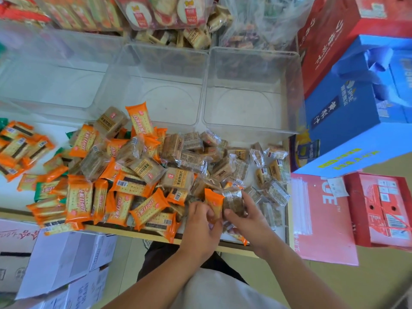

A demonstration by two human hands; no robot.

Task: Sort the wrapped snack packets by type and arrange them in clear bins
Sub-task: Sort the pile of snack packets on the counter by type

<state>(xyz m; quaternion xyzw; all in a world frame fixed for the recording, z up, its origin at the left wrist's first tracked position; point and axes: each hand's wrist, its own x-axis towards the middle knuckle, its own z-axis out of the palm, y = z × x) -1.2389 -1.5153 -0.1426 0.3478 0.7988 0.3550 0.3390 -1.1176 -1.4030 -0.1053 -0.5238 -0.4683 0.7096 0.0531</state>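
Sorting has hardly begun: the bins are bare and the pile is big.

The three clear bins (254, 52) along the far edge of the table (12, 194) hold nothing, as far as one can see. The big pile of packets (133, 166) lies mixed in the middle of the table, orange and brown together, so nearly all the work seems left. A small bunch of orange packets (20, 148) lies apart at the left edge, maybe a first sorted lot. At the near edge the left hand (200, 224) has its grip pinching an orange packet (214, 202). The right hand (249, 219) has its grip curled round a brown packet (234, 205). Behind the bins are more tubs of snacks (165, 12). A blue box (356, 121) and red boxes (330, 41) stand past the right edge. White boxes (66, 259) lie on the floor (379, 275) at the near left.
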